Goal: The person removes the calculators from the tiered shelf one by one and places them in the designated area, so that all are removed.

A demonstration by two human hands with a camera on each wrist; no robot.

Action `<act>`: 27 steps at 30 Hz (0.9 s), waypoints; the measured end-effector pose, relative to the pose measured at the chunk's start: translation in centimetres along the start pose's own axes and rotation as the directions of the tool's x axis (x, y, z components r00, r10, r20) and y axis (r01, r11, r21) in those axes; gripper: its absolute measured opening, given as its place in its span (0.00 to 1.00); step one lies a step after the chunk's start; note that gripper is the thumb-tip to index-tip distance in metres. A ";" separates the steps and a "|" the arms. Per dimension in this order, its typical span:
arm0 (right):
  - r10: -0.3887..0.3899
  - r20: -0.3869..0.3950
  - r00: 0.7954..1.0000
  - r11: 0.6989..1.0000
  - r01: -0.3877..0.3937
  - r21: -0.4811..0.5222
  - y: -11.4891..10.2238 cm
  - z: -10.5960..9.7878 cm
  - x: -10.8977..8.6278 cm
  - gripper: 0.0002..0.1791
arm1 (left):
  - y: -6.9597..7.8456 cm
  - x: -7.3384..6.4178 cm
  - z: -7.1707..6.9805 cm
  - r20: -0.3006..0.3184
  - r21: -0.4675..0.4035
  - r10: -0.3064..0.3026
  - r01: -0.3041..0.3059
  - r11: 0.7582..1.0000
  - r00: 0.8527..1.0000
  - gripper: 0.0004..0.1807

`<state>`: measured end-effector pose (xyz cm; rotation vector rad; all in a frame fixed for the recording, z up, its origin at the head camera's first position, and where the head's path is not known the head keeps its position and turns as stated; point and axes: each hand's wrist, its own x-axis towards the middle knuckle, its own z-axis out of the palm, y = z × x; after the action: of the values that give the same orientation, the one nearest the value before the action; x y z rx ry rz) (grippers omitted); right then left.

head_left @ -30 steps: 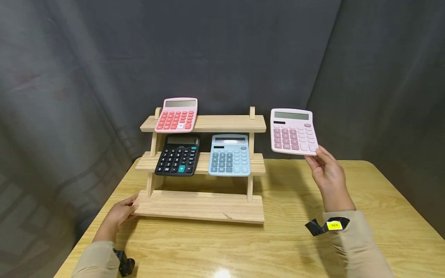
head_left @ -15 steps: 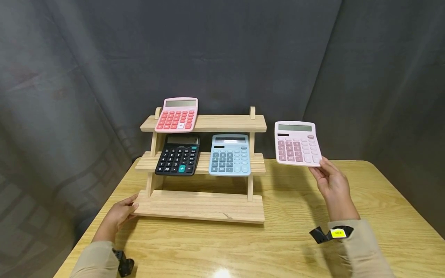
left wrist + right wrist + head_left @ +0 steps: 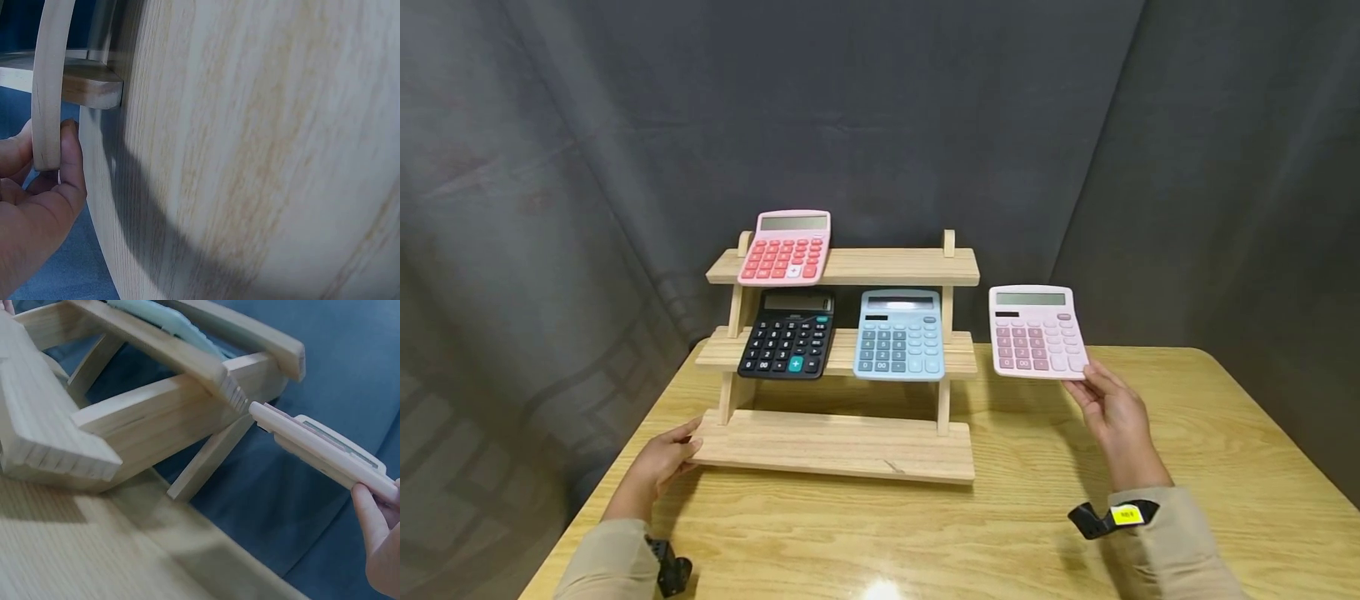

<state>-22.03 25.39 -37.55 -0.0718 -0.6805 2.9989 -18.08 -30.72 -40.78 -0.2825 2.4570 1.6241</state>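
My right hand (image 3: 1116, 417) pinches the lower right corner of a pale pink calculator (image 3: 1037, 332), held up to the right of a three-tier wooden display rack (image 3: 835, 446). In the right wrist view, that calculator (image 3: 325, 449) appears edge-on, its near end by the middle shelf's end. At the rack's left, my left hand (image 3: 658, 462) grips the end of the bottom shelf; the left wrist view has thumb and fingers on both faces of this board (image 3: 47, 94). A pink calculator with coral keys (image 3: 786, 247) leans on the top tier. Black (image 3: 787, 335) and light blue calculators (image 3: 899, 335) lean on the middle one.
The rack stands on a wood-grain table (image 3: 820, 542). Behind and at both sides hangs a dark grey curtain (image 3: 880, 108). Black wrist cameras (image 3: 668, 567) are strapped over both beige sleeves.
The right hand has lowered the pale pink calculator from top-shelf height to about the middle shelf's height. The left hand keeps its grip on the rack, and the other calculators stay put.
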 end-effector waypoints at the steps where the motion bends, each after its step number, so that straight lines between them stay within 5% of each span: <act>1: 0.003 -0.005 1.000 1.000 -0.003 -0.009 0.1 0.0 -0.1 0.13 | 0.0 0.0 0.0 -0.001 -0.002 0.000 0.000 1.000 1.000 0.29; 17: 0.036 -0.024 0.999 0.996 -0.038 -0.079 1.6 -2.8 1.4 0.15 | -0.1 0.2 -0.1 -0.019 -0.015 -0.019 0.018 1.000 1.000 0.29; 27: 0.065 -0.187 0.980 0.987 -0.091 -0.135 2.1 -4.0 1.9 0.12 | -0.1 0.2 0.1 -0.018 0.008 -0.003 0.003 1.000 1.000 0.29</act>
<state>-23.80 25.32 -42.14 -0.3848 -0.8886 2.9617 -18.20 -30.73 -40.97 -0.3003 2.4747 1.6168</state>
